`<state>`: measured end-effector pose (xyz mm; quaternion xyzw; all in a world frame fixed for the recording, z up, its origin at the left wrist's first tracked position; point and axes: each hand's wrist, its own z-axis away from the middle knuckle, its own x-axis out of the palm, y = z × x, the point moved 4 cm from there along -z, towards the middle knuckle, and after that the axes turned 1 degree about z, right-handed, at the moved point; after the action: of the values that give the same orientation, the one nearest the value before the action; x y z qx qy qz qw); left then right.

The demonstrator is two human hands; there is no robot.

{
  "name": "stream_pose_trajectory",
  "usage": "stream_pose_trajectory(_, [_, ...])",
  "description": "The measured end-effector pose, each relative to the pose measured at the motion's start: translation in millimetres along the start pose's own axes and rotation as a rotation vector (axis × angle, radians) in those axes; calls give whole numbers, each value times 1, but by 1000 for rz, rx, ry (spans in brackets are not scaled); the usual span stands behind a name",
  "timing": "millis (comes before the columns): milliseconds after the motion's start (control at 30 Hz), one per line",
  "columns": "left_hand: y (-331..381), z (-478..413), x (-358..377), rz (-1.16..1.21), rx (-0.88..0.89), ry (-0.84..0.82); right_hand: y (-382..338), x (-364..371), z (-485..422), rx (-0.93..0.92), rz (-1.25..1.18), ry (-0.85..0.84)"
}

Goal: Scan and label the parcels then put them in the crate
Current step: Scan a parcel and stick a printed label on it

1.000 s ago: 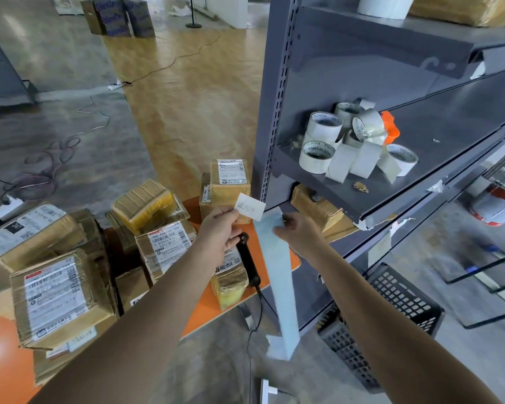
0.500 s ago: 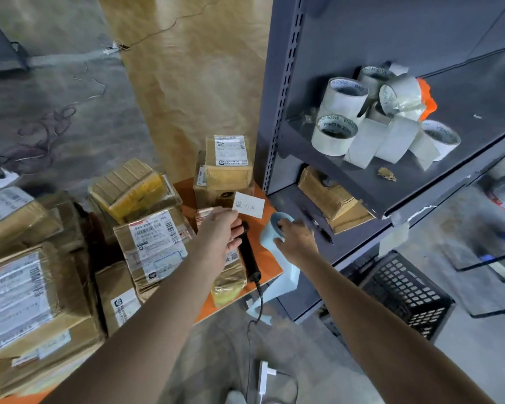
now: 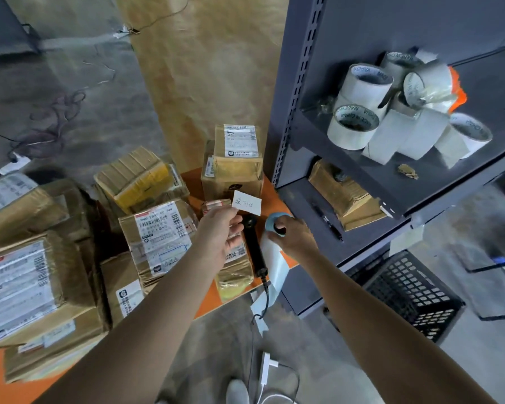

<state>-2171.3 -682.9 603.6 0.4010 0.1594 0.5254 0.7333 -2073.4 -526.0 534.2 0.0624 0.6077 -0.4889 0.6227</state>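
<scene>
In the head view, my right hand (image 3: 293,239) has come down from mid-air and now grips the blue roll (image 3: 275,223) at centre frame. It sets the roll on the table (image 3: 191,182) just beside the scanner (image 3: 252,246), with the backing strip (image 3: 276,266) trailing over the edge. My left hand (image 3: 220,237) still pinches the peeled label (image 3: 247,203) above the parcels (image 3: 158,231), which crowd the left of the frame. The crate (image 3: 411,295) waits at lower right. I judge the label is ready to stick on a parcel.
</scene>
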Motion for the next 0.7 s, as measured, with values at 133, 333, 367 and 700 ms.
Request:
stream_pose_trajectory(133, [9,12,-2,27,14,-2,-30,-28,9,41,-366,70])
stream_pose_trajectory(333, [34,39,-18,-11,124,-24,-97,-57,37,-8,-837,-22])
stream_pose_trajectory(367, [37,43,-23,-22,140,-21,-105,-56,40,-9,-844,-32])
stream_pose_trajectory(700, [48,63,-90,-47,130,105,-162,-38,59,-41,-749,-65])
